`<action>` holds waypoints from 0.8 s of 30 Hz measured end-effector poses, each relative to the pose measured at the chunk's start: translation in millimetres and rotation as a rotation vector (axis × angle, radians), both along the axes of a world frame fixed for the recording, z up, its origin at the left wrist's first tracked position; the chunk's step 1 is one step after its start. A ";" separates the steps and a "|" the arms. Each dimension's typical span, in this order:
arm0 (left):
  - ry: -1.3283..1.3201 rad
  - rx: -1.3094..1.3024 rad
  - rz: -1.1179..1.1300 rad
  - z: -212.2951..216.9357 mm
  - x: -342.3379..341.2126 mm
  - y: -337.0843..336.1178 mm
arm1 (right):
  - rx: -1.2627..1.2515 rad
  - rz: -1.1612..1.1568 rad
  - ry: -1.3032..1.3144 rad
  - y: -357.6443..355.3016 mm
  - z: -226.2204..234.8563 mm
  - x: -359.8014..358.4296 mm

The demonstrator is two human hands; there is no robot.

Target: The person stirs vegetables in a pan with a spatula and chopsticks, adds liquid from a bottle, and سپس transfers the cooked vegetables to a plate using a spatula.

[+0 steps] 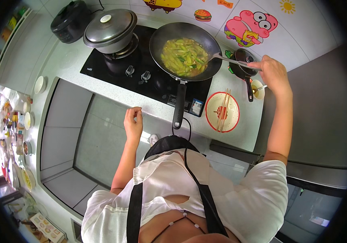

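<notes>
My right hand (274, 75) is closed around the handle of a metal wok spatula (232, 60). The spatula's head reaches over the right side of a dark wok (163, 44), touching or just above the food; I cannot tell which. Cut green vegetables (184, 56) lie in yellowish liquid in the wok, and its black handle (179, 107) points toward me. My left hand (133, 123) hangs in front of the counter edge with its fingers loosely curled and nothing visible in them.
A lidded pot (110, 30) sits on the left burner of the black stove (112, 71), beside a dark cooker (70, 22). To the wok's right are a red-rimmed bowl (232, 111) with chopsticks (224, 109) across it, a small black pan (249, 87) and a small bowl (259, 94) with a spoon.
</notes>
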State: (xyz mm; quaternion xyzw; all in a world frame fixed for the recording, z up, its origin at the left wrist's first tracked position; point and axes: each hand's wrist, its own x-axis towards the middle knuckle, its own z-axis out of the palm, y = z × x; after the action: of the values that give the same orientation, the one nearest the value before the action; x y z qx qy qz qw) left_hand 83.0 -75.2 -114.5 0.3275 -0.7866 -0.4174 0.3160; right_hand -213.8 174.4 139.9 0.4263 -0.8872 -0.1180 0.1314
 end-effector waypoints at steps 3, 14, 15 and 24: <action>-0.005 0.007 0.017 0.0 2.1 0.7 | 0.060 0.030 0.016 -5.7 1.5 -7.9; -0.007 0.027 0.059 -3.1 8.3 -1.9 | -0.030 0.079 -0.061 -19.1 -8.7 -23.7; -0.018 0.026 0.063 -3.2 9.1 -1.4 | 0.005 0.055 -0.075 -19.4 -0.6 -23.3; -0.013 0.023 0.083 1.3 11.9 2.5 | 0.030 0.054 -0.585 -25.4 15.5 -15.9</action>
State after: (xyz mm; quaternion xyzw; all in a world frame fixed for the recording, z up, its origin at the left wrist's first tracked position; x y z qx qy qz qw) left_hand 94.9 -72.7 -113.2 0.3661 -0.7696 -0.4108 0.3239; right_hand -229.7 149.1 155.4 0.4676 -0.8738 0.0004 -0.1332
